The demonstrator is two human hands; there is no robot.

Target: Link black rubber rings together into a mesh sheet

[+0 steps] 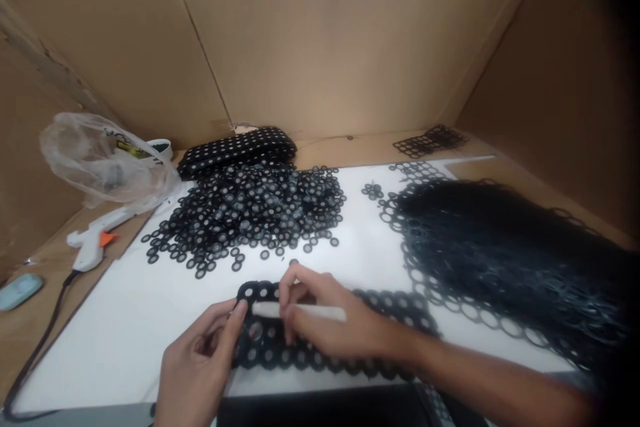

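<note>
A black sheet of punched rings (395,310) lies on the white board (135,313) in front of me. My right hand (325,320) rests on it, fingers closed around a white stick-like tool (300,311) whose tip points left. My left hand (200,363) sits at the sheet's left edge, fingers curled and pinching that edge close to the tool's tip. A heap of loose black rings (250,207) is piled on the board behind the hands.
A white glue gun (93,240) with its black cord lies at left beside a clear plastic bag (100,157). A large dark tangle of ring offcuts (505,260) covers the right side. Stacked ring sheets (235,147) lie at the back. Cardboard walls enclose the area.
</note>
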